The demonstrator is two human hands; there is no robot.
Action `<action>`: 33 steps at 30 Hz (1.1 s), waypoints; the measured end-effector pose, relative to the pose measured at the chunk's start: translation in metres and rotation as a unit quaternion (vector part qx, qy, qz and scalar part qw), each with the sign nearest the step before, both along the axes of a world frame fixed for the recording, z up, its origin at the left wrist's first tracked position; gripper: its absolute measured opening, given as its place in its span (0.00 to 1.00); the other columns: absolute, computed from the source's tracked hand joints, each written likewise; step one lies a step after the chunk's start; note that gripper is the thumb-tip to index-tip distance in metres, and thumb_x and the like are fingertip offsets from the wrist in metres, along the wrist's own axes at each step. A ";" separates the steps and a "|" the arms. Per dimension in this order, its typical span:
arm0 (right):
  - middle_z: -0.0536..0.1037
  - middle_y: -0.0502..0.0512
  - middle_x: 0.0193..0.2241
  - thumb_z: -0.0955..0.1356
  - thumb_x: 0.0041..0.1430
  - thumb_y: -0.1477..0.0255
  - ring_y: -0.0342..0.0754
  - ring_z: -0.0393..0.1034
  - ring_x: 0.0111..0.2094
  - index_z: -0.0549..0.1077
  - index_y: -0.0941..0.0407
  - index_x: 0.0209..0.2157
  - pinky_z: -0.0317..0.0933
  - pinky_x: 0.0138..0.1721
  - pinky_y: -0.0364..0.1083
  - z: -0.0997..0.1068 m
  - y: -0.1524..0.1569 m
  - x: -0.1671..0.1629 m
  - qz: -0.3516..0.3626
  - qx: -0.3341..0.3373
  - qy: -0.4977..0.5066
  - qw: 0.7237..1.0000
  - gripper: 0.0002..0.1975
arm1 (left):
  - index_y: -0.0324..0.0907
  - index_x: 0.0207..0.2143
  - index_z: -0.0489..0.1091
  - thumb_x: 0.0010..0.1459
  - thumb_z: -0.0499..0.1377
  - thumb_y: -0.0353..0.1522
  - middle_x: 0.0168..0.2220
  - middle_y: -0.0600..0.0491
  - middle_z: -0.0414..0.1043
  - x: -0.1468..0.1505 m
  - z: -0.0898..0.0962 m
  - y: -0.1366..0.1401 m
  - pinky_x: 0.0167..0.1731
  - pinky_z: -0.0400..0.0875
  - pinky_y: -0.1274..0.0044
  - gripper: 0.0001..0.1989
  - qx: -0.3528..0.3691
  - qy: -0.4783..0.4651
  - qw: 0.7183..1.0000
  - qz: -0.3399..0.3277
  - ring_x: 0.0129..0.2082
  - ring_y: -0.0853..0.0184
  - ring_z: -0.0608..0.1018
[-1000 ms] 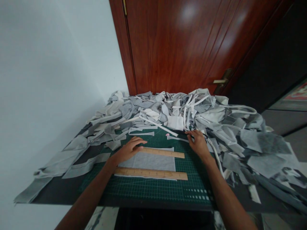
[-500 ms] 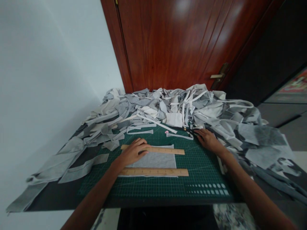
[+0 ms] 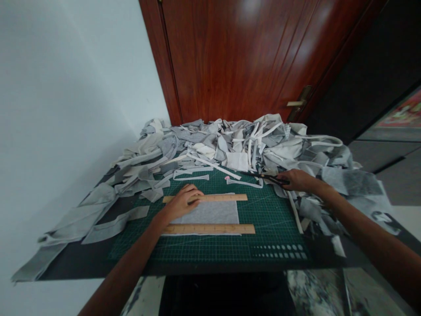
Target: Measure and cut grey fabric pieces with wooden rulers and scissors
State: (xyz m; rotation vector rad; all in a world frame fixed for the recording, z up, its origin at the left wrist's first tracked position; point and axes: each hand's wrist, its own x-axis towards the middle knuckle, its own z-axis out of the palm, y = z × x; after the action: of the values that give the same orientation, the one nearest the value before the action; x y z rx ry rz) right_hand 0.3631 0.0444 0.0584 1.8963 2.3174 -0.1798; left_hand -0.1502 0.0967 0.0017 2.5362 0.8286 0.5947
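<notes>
My left hand (image 3: 183, 202) is on the upper wooden ruler (image 3: 223, 197), its fingers over the far edge and its thumb on the near side. Under this ruler lies a rectangle of thin grey fabric (image 3: 213, 213). A second wooden ruler (image 3: 217, 228) crosses the fabric's near edge, parallel to the first. On the right, my right hand (image 3: 298, 180) is closed around the handles of black scissors (image 3: 271, 178), whose blades point left over the mat's far side. Thin light strips, one a looped strip (image 3: 246, 182), lie just beyond the rulers.
A green cutting mat (image 3: 269, 219) with grid lines covers the middle of the dark table (image 3: 82, 263). Heaped grey and white fabric scraps (image 3: 204, 140) line the back and both sides. A long scrap (image 3: 121, 224) reaches the mat's left edge. Behind stands a wooden door (image 3: 230, 61).
My right hand has lifted the scissors from among the scraps and drawn them right. My left hand stays on the upper ruler. The view has shifted slightly.
</notes>
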 end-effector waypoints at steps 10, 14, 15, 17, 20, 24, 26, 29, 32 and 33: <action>0.85 0.60 0.38 0.71 0.59 0.68 0.57 0.80 0.35 0.81 0.52 0.46 0.67 0.34 0.48 0.003 -0.045 0.053 -0.100 0.067 0.025 0.992 0.14 | 0.45 0.49 0.75 0.69 0.56 0.35 0.47 0.49 0.73 0.003 -0.002 -0.001 0.55 0.69 0.66 0.11 0.008 -0.003 1.000 0.001 0.51 0.59 0.73; 0.84 0.61 0.45 0.68 0.60 0.71 0.60 0.81 0.42 0.79 0.53 0.53 0.71 0.40 0.50 -0.017 -0.041 0.052 -0.119 0.119 -0.011 0.986 0.20 | 0.46 0.51 0.75 0.69 0.56 0.34 0.47 0.49 0.72 0.003 -0.003 -0.002 0.55 0.69 0.66 0.12 0.018 -0.003 1.000 -0.002 0.52 0.58 0.72; 0.84 0.62 0.48 0.67 0.61 0.72 0.59 0.81 0.44 0.78 0.54 0.55 0.72 0.43 0.50 -0.024 -0.038 0.050 -0.113 0.125 -0.010 0.986 0.21 | 0.46 0.51 0.74 0.69 0.56 0.34 0.48 0.49 0.72 0.003 -0.004 -0.002 0.55 0.69 0.66 0.12 0.020 -0.003 1.000 -0.002 0.52 0.59 0.72; 0.82 0.65 0.50 0.67 0.61 0.75 0.58 0.80 0.47 0.77 0.57 0.55 0.71 0.49 0.51 -0.036 -0.033 0.044 -0.093 0.135 -0.008 0.986 0.21 | 0.46 0.52 0.74 0.69 0.55 0.34 0.48 0.49 0.72 0.004 -0.004 -0.002 0.55 0.69 0.66 0.13 0.020 0.000 1.000 -0.002 0.52 0.59 0.72; 0.81 0.69 0.49 0.67 0.59 0.79 0.58 0.78 0.51 0.79 0.60 0.50 0.69 0.55 0.52 -0.046 -0.027 0.032 -0.069 0.128 -0.024 0.989 0.17 | 0.44 0.51 0.75 0.69 0.56 0.34 0.48 0.48 0.72 0.004 -0.005 -0.002 0.55 0.69 0.65 0.13 0.014 0.007 1.000 -0.003 0.51 0.59 0.72; 0.83 0.69 0.41 0.67 0.66 0.73 0.59 0.79 0.45 0.80 0.58 0.42 0.70 0.49 0.53 -0.027 -0.020 -0.004 -0.102 0.112 -0.063 0.986 0.09 | 0.44 0.52 0.76 0.70 0.56 0.36 0.47 0.48 0.72 0.002 -0.005 0.000 0.54 0.69 0.66 0.14 0.014 0.006 1.000 -0.013 0.50 0.59 0.72; 0.83 0.66 0.42 0.65 0.70 0.70 0.56 0.79 0.45 0.80 0.57 0.43 0.69 0.48 0.51 -0.013 -0.015 -0.035 -0.082 0.146 -0.027 0.985 0.12 | 0.45 0.52 0.77 0.70 0.56 0.36 0.46 0.48 0.72 0.002 -0.005 0.002 0.53 0.70 0.67 0.14 0.021 0.004 0.999 -0.024 0.50 0.60 0.72; 0.82 0.62 0.46 0.63 0.72 0.70 0.52 0.77 0.47 0.79 0.57 0.47 0.67 0.52 0.48 -0.001 -0.002 -0.096 0.035 0.185 0.123 0.974 0.13 | 0.46 0.50 0.78 0.70 0.55 0.36 0.44 0.48 0.72 0.001 -0.004 0.003 0.52 0.70 0.68 0.13 0.034 0.003 0.999 -0.038 0.48 0.60 0.73; 0.82 0.60 0.46 0.64 0.73 0.69 0.50 0.77 0.47 0.79 0.56 0.46 0.66 0.51 0.46 -0.005 0.015 -0.156 0.049 0.185 0.181 0.965 0.12 | 0.45 0.51 0.77 0.70 0.55 0.36 0.45 0.48 0.73 0.002 -0.003 0.003 0.52 0.70 0.68 0.13 0.034 0.003 0.999 -0.042 0.49 0.60 0.73; 0.82 0.60 0.46 0.65 0.73 0.68 0.51 0.77 0.47 0.79 0.57 0.47 0.66 0.49 0.46 -0.009 0.020 -0.173 0.026 0.187 0.175 0.966 0.12 | 0.45 0.51 0.77 0.70 0.55 0.36 0.46 0.48 0.73 0.002 -0.002 0.003 0.53 0.70 0.68 0.14 0.031 0.004 0.999 -0.041 0.50 0.60 0.74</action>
State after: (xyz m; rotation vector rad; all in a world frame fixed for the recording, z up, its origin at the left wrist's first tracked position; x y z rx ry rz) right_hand 0.1904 0.0645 0.0494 2.1128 2.8006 -0.0771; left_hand -0.1481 0.0993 -0.0004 2.6155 0.7149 0.5938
